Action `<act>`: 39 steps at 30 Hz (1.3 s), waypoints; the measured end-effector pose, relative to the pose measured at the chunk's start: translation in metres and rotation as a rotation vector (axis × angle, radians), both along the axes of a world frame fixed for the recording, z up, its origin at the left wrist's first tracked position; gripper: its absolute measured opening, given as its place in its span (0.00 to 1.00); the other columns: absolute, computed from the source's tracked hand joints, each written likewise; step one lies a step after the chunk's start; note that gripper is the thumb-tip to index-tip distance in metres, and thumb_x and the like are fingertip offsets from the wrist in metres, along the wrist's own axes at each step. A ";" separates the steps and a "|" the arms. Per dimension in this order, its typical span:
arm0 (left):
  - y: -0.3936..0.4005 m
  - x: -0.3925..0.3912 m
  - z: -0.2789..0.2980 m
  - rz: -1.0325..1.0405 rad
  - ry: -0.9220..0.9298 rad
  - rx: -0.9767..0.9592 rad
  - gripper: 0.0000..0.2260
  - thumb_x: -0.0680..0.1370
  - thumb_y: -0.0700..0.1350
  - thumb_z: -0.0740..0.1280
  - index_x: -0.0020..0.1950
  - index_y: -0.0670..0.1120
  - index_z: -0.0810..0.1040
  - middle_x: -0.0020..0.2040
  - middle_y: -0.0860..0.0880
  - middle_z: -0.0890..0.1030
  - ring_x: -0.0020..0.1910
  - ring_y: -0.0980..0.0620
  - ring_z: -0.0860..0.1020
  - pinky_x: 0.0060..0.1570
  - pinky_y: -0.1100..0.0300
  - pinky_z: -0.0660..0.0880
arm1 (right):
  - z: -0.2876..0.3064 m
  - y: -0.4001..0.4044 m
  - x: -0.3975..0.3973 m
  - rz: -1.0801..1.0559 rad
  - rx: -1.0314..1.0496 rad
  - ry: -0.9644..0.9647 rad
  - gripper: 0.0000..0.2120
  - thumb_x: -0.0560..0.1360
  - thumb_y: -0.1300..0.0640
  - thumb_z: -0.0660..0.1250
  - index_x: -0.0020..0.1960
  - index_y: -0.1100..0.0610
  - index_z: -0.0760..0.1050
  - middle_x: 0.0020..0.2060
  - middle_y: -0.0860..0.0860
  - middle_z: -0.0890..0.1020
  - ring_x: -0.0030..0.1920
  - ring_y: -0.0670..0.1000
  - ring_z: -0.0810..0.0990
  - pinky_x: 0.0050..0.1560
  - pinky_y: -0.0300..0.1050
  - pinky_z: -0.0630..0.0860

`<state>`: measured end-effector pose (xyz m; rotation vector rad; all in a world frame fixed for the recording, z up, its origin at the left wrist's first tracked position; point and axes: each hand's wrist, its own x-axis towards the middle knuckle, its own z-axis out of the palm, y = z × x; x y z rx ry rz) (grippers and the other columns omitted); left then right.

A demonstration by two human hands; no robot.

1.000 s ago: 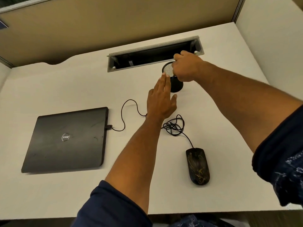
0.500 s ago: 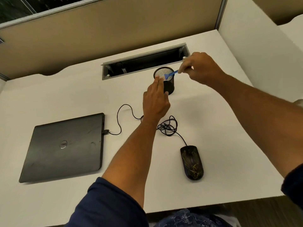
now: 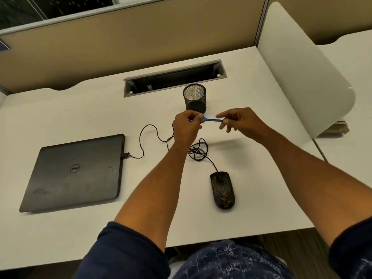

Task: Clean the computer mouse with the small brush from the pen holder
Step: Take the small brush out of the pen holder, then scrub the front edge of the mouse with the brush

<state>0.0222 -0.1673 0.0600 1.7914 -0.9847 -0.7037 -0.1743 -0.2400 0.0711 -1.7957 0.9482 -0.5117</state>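
The small blue brush (image 3: 211,120) is hanging in the air between both hands, in front of the black mesh pen holder (image 3: 194,98). Its bristle end is hiding inside the left hand (image 3: 186,126), so that part is hard to see. The left hand's fingers are curling around that end. The right hand (image 3: 240,122) is pinching the other end, with its other fingers spreading loosely. The black mouse (image 3: 222,189) is lying on the white desk (image 3: 261,178), well apart, nearer the person.

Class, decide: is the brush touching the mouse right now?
Apart. The head view shows the brush held in the air between both hands near the pen holder, with bare desk separating it from the mouse.
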 end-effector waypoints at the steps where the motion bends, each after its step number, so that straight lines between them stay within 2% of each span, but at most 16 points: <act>1: 0.005 0.000 -0.001 -0.016 0.051 0.012 0.06 0.79 0.40 0.72 0.51 0.39 0.86 0.43 0.44 0.86 0.36 0.51 0.83 0.42 0.54 0.83 | -0.004 0.004 -0.002 0.014 0.032 0.012 0.10 0.80 0.65 0.68 0.60 0.61 0.83 0.40 0.57 0.87 0.33 0.45 0.81 0.34 0.31 0.73; 3: 0.014 0.000 -0.002 -0.047 0.127 0.021 0.05 0.78 0.39 0.73 0.51 0.37 0.86 0.42 0.42 0.86 0.32 0.51 0.83 0.36 0.62 0.78 | -0.009 0.012 -0.004 0.030 0.085 0.028 0.07 0.79 0.59 0.71 0.54 0.59 0.85 0.33 0.53 0.85 0.30 0.42 0.79 0.32 0.31 0.73; 6: 0.025 -0.002 -0.002 -0.063 0.244 0.034 0.06 0.79 0.36 0.72 0.55 0.36 0.84 0.43 0.40 0.86 0.32 0.52 0.84 0.35 0.66 0.77 | -0.014 0.021 -0.004 0.055 0.117 0.081 0.09 0.80 0.54 0.71 0.54 0.57 0.87 0.29 0.49 0.82 0.29 0.42 0.76 0.32 0.31 0.73; 9: 0.032 -0.003 -0.002 -0.105 0.385 0.064 0.08 0.81 0.33 0.69 0.59 0.35 0.81 0.43 0.41 0.86 0.33 0.54 0.85 0.36 0.66 0.79 | -0.018 0.029 -0.006 0.051 0.139 0.084 0.08 0.81 0.56 0.69 0.54 0.57 0.86 0.33 0.50 0.84 0.29 0.40 0.77 0.32 0.31 0.74; 12: 0.041 -0.003 -0.004 -0.153 0.419 0.121 0.08 0.80 0.34 0.69 0.57 0.41 0.82 0.44 0.44 0.87 0.37 0.52 0.86 0.41 0.61 0.79 | -0.021 0.037 -0.014 0.036 0.151 0.071 0.06 0.81 0.59 0.69 0.54 0.56 0.85 0.34 0.50 0.84 0.29 0.38 0.77 0.30 0.29 0.72; 14: 0.048 -0.004 -0.009 -0.196 0.379 0.154 0.09 0.80 0.33 0.70 0.57 0.43 0.83 0.45 0.46 0.88 0.40 0.50 0.87 0.43 0.59 0.78 | -0.024 0.042 -0.020 0.034 0.163 0.064 0.06 0.81 0.61 0.69 0.54 0.55 0.85 0.35 0.50 0.84 0.29 0.37 0.78 0.30 0.28 0.72; 17: 0.058 -0.010 -0.016 -0.187 0.284 0.136 0.09 0.78 0.32 0.70 0.57 0.40 0.83 0.46 0.42 0.87 0.40 0.49 0.85 0.44 0.57 0.81 | -0.030 0.048 -0.028 0.022 0.191 0.071 0.07 0.81 0.62 0.68 0.54 0.55 0.85 0.35 0.52 0.83 0.30 0.39 0.77 0.31 0.30 0.72; 20: 0.059 -0.016 -0.018 -0.112 0.147 0.075 0.06 0.78 0.34 0.73 0.54 0.39 0.85 0.47 0.40 0.86 0.41 0.46 0.84 0.51 0.51 0.84 | -0.036 0.053 -0.035 -0.011 0.220 0.074 0.08 0.81 0.61 0.68 0.55 0.55 0.85 0.37 0.56 0.81 0.36 0.47 0.76 0.34 0.35 0.73; 27: 0.072 -0.027 -0.029 -0.129 -0.084 0.097 0.03 0.78 0.41 0.74 0.50 0.45 0.86 0.41 0.55 0.84 0.41 0.59 0.82 0.47 0.63 0.81 | -0.043 0.060 -0.046 -0.051 0.252 0.072 0.08 0.80 0.60 0.68 0.50 0.54 0.86 0.32 0.51 0.77 0.31 0.45 0.68 0.35 0.38 0.66; 30: 0.085 -0.032 -0.036 -0.123 -0.113 0.102 0.02 0.77 0.44 0.76 0.47 0.48 0.85 0.39 0.58 0.83 0.40 0.60 0.82 0.46 0.63 0.79 | -0.046 0.066 -0.050 -0.064 0.247 0.078 0.06 0.80 0.58 0.70 0.48 0.53 0.86 0.34 0.52 0.80 0.34 0.48 0.69 0.38 0.41 0.65; 32: 0.094 -0.035 -0.039 -0.135 -0.171 0.109 0.05 0.76 0.48 0.77 0.45 0.49 0.83 0.38 0.58 0.83 0.38 0.60 0.80 0.42 0.63 0.76 | -0.047 0.070 -0.053 -0.061 0.229 0.088 0.06 0.79 0.55 0.71 0.48 0.53 0.86 0.33 0.52 0.78 0.34 0.48 0.68 0.37 0.42 0.65; 35: 0.112 -0.039 -0.043 -0.146 -0.292 0.064 0.11 0.76 0.55 0.75 0.43 0.49 0.81 0.39 0.55 0.82 0.39 0.56 0.79 0.42 0.57 0.78 | -0.047 0.075 -0.058 -0.035 0.212 0.112 0.07 0.79 0.51 0.72 0.47 0.52 0.87 0.32 0.53 0.75 0.32 0.48 0.68 0.34 0.41 0.63; 37: 0.126 -0.042 -0.046 -0.183 -0.345 0.003 0.13 0.75 0.59 0.74 0.47 0.50 0.80 0.45 0.57 0.82 0.43 0.56 0.79 0.44 0.55 0.79 | -0.049 0.079 -0.060 -0.019 0.211 0.135 0.07 0.79 0.51 0.72 0.48 0.51 0.88 0.30 0.51 0.76 0.31 0.46 0.69 0.32 0.38 0.65; 39: 0.140 -0.045 -0.050 -0.243 -0.422 -0.024 0.21 0.73 0.63 0.73 0.58 0.50 0.80 0.54 0.56 0.82 0.49 0.55 0.80 0.50 0.58 0.78 | -0.050 0.082 -0.062 -0.017 0.222 0.152 0.07 0.79 0.51 0.72 0.49 0.51 0.88 0.28 0.47 0.76 0.30 0.45 0.70 0.31 0.36 0.66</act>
